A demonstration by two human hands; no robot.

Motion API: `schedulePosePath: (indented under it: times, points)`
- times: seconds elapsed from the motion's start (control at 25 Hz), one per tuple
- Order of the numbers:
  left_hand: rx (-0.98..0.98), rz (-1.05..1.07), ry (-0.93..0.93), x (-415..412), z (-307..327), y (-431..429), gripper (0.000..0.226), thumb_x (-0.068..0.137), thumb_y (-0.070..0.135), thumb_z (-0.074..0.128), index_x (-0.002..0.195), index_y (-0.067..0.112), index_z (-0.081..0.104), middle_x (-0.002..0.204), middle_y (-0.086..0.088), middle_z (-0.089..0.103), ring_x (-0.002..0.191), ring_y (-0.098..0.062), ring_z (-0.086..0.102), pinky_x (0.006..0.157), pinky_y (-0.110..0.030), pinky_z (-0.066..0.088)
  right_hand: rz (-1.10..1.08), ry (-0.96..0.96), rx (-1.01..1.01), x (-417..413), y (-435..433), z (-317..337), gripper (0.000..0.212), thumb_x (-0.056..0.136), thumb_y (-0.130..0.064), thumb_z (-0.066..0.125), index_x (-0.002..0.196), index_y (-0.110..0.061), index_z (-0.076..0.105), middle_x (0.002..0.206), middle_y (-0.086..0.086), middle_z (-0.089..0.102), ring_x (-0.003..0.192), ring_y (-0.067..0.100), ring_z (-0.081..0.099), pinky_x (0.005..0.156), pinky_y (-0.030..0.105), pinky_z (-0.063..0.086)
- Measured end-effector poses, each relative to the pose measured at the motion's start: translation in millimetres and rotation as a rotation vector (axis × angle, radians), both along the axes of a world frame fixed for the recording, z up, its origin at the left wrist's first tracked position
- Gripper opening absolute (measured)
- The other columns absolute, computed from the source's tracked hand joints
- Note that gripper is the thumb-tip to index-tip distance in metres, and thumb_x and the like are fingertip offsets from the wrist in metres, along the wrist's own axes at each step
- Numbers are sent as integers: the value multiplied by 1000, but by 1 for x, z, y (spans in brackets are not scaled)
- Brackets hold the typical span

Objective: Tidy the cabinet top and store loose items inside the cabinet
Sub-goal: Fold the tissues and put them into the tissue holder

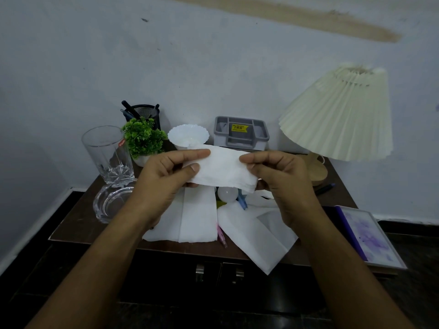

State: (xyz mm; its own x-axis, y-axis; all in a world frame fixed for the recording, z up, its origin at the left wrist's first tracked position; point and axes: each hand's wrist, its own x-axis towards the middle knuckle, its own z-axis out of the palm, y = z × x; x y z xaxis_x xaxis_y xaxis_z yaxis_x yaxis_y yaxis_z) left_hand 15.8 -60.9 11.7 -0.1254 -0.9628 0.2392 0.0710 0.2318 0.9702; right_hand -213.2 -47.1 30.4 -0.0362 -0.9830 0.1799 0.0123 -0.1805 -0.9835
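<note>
The folded tissue (223,169) is held in the air just in front of the grey organiser (241,131), above the cabinet top (78,224). The left hand (164,181) pinches its left end between thumb and forefinger. The right hand (282,184) pinches the right end likewise, with its other fingers curled behind the sheet.

Probable faults from this position:

- Tearing — the paper looks thin, and pulling the two ends apart would likely split it.
- Unfolding — if either pinch lets go early, the fold will probably spring open.
- Knock-over: the glass tumbler (108,153) and glass dish (111,203) stand left of the organiser, close to the left forearm. A sideways sweep could topple them.
- Roll-off: the bulb (227,193) lies in front of the organiser among loose tissues (197,217). Dragging those sheets could carry it over the edge.
- One loose sheet (256,236) overhangs the front edge and could slip to the floor.
</note>
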Motion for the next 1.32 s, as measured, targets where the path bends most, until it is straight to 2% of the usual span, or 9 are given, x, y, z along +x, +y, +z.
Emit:
schedulePosePath:
  times: [0.16, 0.4, 0.52, 0.64, 0.76, 0.92, 1.08, 1.24, 1.32]
  points:
    - [-28, -35, 19, 0, 1, 2, 41, 92, -5, 62, 124, 20, 71, 129, 7, 71, 119, -15, 66, 93, -32, 59, -43, 39, 24, 1, -1, 0, 25, 93, 2, 64, 102, -17, 76, 114, 3, 74, 98, 18, 71, 68, 26, 60]
    - [-55, -26, -1, 5, 2, 1, 47, 90, -6, 66, 127, 21, 69, 122, 4, 74, 106, -20, 69, 90, -28, 59, -60, 43, -9, -2, 1, 2, 31, 92, 4, 64, 107, -20, 75, 108, -4, 72, 86, 8, 72, 63, 23, 58]
    - [-71, -3, -94, 9, 1, -1, 58, 89, -7, 68, 135, 28, 64, 124, -8, 71, 98, -25, 61, 101, -43, 54, -93, 60, -90, -2, 2, 4, 43, 92, 9, 60, 120, -21, 69, 92, -4, 72, 80, 12, 69, 60, 25, 58]
    - [-162, 89, -236, 9, 1, -2, 71, 90, -5, 67, 146, 35, 51, 139, 6, 61, 109, -6, 63, 100, -39, 56, -156, 123, -200, -2, 3, 5, 51, 93, 8, 59, 132, -25, 59, 87, 6, 71, 76, 16, 65, 64, 31, 58]
    - [-277, 88, -339, 0, 5, 1, 60, 94, 17, 69, 146, 39, 48, 142, 17, 57, 127, 0, 55, 103, -31, 48, -151, 243, -291, 6, 5, 6, 43, 92, 5, 60, 124, -24, 63, 87, 0, 71, 83, 13, 67, 74, 29, 60]
    - [-312, -55, -417, -14, 3, 5, 41, 94, 18, 70, 134, 28, 64, 121, 17, 72, 116, -3, 64, 98, -35, 54, -26, 240, -324, 16, 9, 10, 36, 92, 5, 61, 123, -14, 65, 92, 4, 72, 88, 16, 70, 74, 31, 61]
    - [-223, 11, -151, -16, 1, 2, 24, 93, 7, 68, 115, 16, 74, 106, 2, 79, 99, -18, 75, 85, -42, 62, 61, -4, -186, 18, 10, 7, 47, 89, -7, 73, 132, -15, 56, 105, 4, 77, 97, 20, 74, 78, 34, 62]
    - [-127, 41, 41, -25, 0, 4, 36, 93, 6, 69, 127, 14, 65, 106, -4, 79, 99, -23, 76, 82, -37, 62, 111, -29, -6, 34, 10, -5, 32, 88, -8, 73, 114, -26, 64, 99, -16, 78, 92, 9, 76, 67, 21, 59]
    - [-126, 61, 48, -26, -2, 3, 42, 93, 5, 69, 131, 20, 60, 104, -6, 79, 97, -25, 75, 80, -38, 62, 16, -59, -6, 34, 7, -6, 26, 88, -4, 72, 106, -22, 65, 95, -12, 79, 89, 11, 76, 63, 22, 59]
